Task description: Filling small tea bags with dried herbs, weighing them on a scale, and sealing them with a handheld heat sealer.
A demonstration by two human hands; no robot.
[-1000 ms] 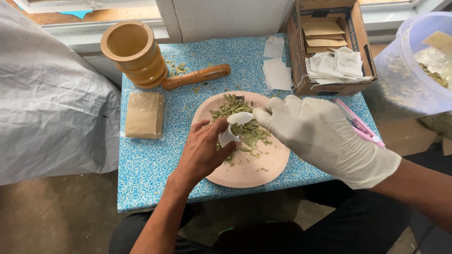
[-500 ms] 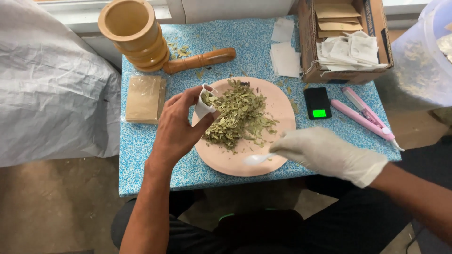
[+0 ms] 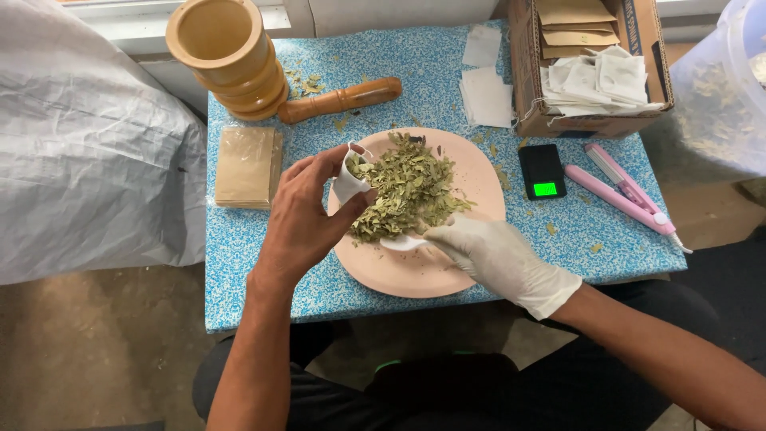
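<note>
Head view: bare left hand [image 3: 307, 219] pinches a white sachet [image 3: 348, 177], gloved right hand [image 3: 487, 251] grips a white spoon [image 3: 401, 242] beside the brown carton [image 3: 590, 60].

A blue speckled table [image 3: 263, 263] stands on bare brownish floor [image 3: 96, 351].

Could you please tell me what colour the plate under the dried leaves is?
The plate is pale pink, seen best in the head view.

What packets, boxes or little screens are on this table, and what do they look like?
Cardboard box: table's far right, brown, holding tan envelopes and white sachets.
Small scale: right of the pink plate, black with a glowing green screen.
Packet stack: left side, flat, tan.
White sachet: small, open, in the left hand.
</note>
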